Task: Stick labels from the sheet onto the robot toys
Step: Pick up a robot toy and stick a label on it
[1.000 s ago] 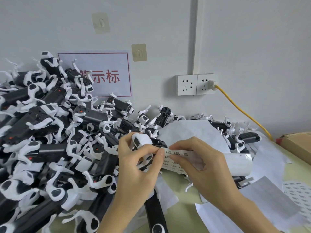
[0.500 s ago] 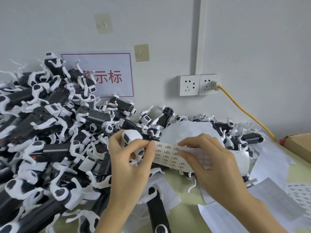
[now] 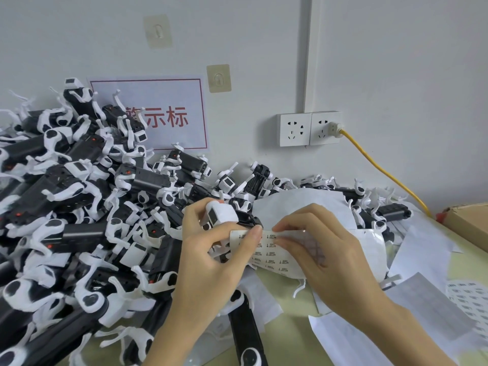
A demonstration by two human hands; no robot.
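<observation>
Both hands have drifted slightly rightward: left hand (image 3: 211, 262) grips a robot toy (image 3: 224, 216) and the label sheet (image 3: 272, 250); right hand (image 3: 327, 260) pinches the sheet's top edge, above the desk (image 3: 290, 336).

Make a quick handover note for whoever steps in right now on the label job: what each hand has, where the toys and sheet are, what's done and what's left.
Left hand: grips one robot toy and pins the near end of the label sheet with its thumb.
Right hand: fingertips pinch at the sheet's top edge, apparently lifting a label.
Pile of robot toys: heaped left against the wall.
Spent backing sheets: lying right on the table.
Done: cannot tell which toys already carry labels.
Left: peel the label, stick it on the held toy, then work through the pile.
</observation>
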